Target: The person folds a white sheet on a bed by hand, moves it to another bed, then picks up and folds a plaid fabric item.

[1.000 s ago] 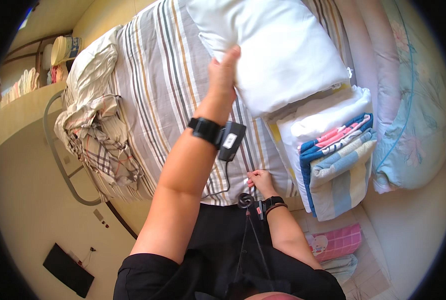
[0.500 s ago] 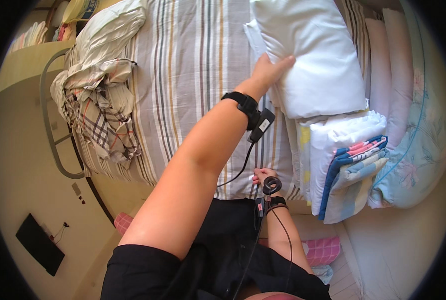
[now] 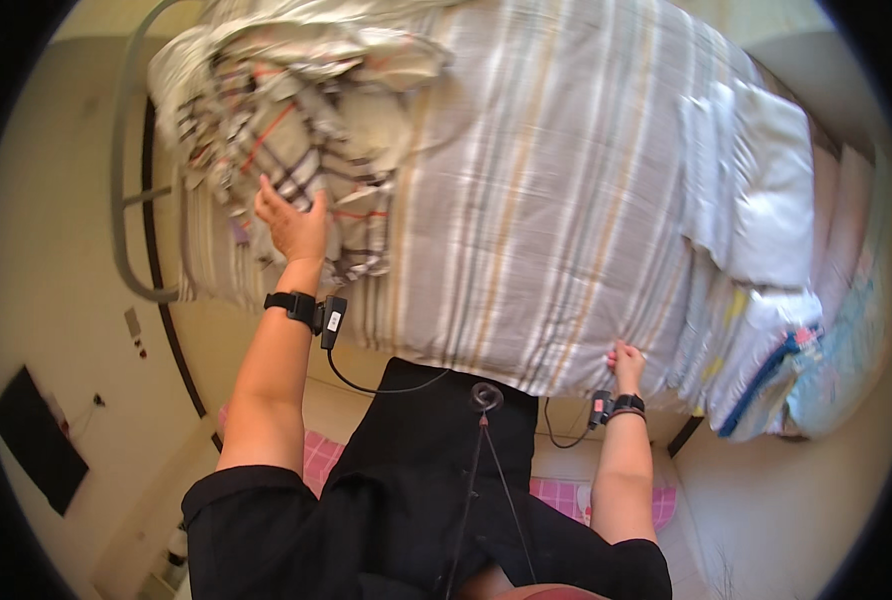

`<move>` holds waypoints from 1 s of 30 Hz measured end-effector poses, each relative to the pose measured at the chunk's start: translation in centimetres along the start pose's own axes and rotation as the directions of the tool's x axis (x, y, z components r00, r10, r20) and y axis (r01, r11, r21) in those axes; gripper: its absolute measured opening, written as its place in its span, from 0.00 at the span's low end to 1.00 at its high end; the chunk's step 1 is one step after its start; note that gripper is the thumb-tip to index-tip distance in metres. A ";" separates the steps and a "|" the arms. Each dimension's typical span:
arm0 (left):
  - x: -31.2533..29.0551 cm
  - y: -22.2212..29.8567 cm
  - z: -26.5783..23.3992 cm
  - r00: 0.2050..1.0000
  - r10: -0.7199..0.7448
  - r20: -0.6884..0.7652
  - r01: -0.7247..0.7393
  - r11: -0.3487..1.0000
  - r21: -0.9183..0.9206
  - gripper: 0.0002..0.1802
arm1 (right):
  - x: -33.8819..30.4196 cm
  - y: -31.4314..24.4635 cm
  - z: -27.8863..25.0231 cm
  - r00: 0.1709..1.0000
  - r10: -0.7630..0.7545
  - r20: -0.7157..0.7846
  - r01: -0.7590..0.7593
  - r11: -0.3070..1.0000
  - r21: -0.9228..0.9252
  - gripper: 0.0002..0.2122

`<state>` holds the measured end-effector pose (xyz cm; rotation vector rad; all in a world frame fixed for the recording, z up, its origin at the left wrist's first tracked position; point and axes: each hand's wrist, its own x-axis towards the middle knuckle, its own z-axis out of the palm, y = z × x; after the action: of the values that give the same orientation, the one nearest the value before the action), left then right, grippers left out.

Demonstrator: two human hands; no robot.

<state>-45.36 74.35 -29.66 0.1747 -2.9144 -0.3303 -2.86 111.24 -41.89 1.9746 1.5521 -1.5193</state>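
Note:
My left hand, fingers spread, is at the near edge of a crumpled plaid cloth in beige with dark and red lines. Nothing is gripped in it; whether the fingertips touch the cloth I cannot tell. The cloth lies in a heap on the left end of a bed with a striped sheet. At the bed's front edge on the right, my right hand rests on the sheet with curled fingers and nothing visible in them. Both wrists wear a black strap with a small cabled device.
Folded white bedding lies at the right end, beside a stack of folded textiles and a pale blue floral bundle. A curved metal rail stands at the left. A pink checked mat lies on the floor.
My left hand has left the white bedding on the right and moved across to the plaid cloth. The view has shifted left. My right hand stays at the front edge, fingers still curled.

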 end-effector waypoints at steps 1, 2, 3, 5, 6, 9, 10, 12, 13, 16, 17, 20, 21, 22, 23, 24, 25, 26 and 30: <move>0.9 -1.3 -1.0 1.000 0.013 0.022 -0.015 0.995 0.099 0.51 | -0.4 -0.2 0.6 0.998 -0.002 -0.063 0.005 0.999 0.052 0.11; 2.0 -1.8 -1.6 0.997 -0.061 0.037 0.057 0.994 0.097 0.52 | -0.3 0.7 1.1 0.993 0.014 -0.121 0.000 0.993 0.114 0.09; 3.0 -2.3 -2.0 0.989 -0.136 0.054 0.131 0.987 0.093 0.52 | -0.2 1.3 1.8 0.983 0.032 -0.181 0.000 0.985 0.174 0.08; 4.6 -4.2 -2.1 0.857 -0.280 0.433 0.262 0.960 0.103 0.50 | -2.6 -0.5 4.5 0.993 0.020 -0.117 -0.012 0.998 0.067 0.07; 4.7 -5.7 -1.3 0.883 -0.242 0.403 0.251 0.967 0.029 0.44 | -4.4 -1.7 6.4 0.998 0.029 -0.063 -0.030 0.999 -0.018 0.06; 5.9 -6.9 -1.4 0.838 -0.125 0.531 0.202 0.975 -0.089 0.27 | -8.4 -2.7 14.3 0.981 -0.143 0.129 0.132 0.987 0.088 0.06; 5.9 -6.9 -1.5 0.883 -0.005 0.469 0.081 0.986 -0.143 0.20 | -11.8 -4.9 17.2 0.962 -0.167 0.216 0.161 0.986 0.045 0.08; 5.6 -7.1 -1.4 0.870 0.250 0.424 -0.078 0.921 -0.383 0.14 | -16.0 -7.7 21.7 0.859 -0.251 0.447 0.245 0.967 0.073 0.11; 5.0 -5.7 -2.7 0.844 0.356 0.401 -0.153 0.877 -0.455 0.13 | -17.1 -8.6 23.2 0.779 -0.321 0.539 0.306 0.944 0.121 0.15; -2.6 -4.8 -6.1 0.477 0.712 0.515 -0.315 0.685 -0.657 0.07 | -23.3 -15.4 24.0 0.683 -0.377 0.625 0.245 0.925 0.291 0.32; -5.3 -3.5 -9.4 0.276 0.740 0.613 -0.161 0.665 -0.730 0.06 | -25.1 -17.3 23.6 0.659 -0.393 0.641 0.195 0.913 0.360 0.38; -19.7 -5.6 -9.3 0.123 0.927 0.355 -0.184 0.373 -0.909 0.07 | -26.7 -18.7 22.1 0.527 -0.246 0.814 0.164 0.969 0.187 0.38; -24.4 -6.4 -8.0 0.015 0.908 0.418 -0.174 0.414 -0.893 0.06 | -25.5 -17.1 20.6 0.646 -0.014 0.763 0.197 0.969 -0.150 0.36; -23.5 -5.6 -10.0 0.079 0.892 0.444 -0.145 0.451 -0.880 0.06 | -24.7 -14.3 19.6 0.718 -0.117 0.686 0.225 0.972 -0.070 0.32; -23.9 -5.2 -10.5 0.023 0.877 0.480 -0.097 0.480 -0.872 0.08 | -24.6 -12.0 18.9 0.773 -0.210 0.598 0.261 0.965 0.002 0.29; -24.6 -5.6 -10.7 0.008 0.857 0.515 -0.105 0.513 -0.852 0.09 | -25.4 -11.4 19.0 0.802 -0.186 0.567 0.213 0.977 0.020 0.25; -25.3 -5.7 -10.7 -0.009 0.836 0.549 -0.113 0.544 -0.831 0.11 | -25.7 -11.3 18.8 0.803 -0.175 0.570 0.211 0.977 0.003 0.25; -25.7 -5.8 -10.4 -0.033 0.842 0.539 -0.093 0.534 -0.840 0.12 | -25.9 -11.3 18.6 0.865 -0.177 0.469 0.190 0.982 0.021 0.23; -15.9 -6.3 -11.5 -0.023 0.738 0.674 0.066 0.674 -0.736 0.26 | -27.9 -13.9 19.4 0.899 -0.314 0.305 0.220 0.926 0.307 0.21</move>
<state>-26.86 68.04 -23.12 -1.6908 -3.4264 -1.9492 -23.06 87.26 -22.73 1.5260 1.5801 -2.1558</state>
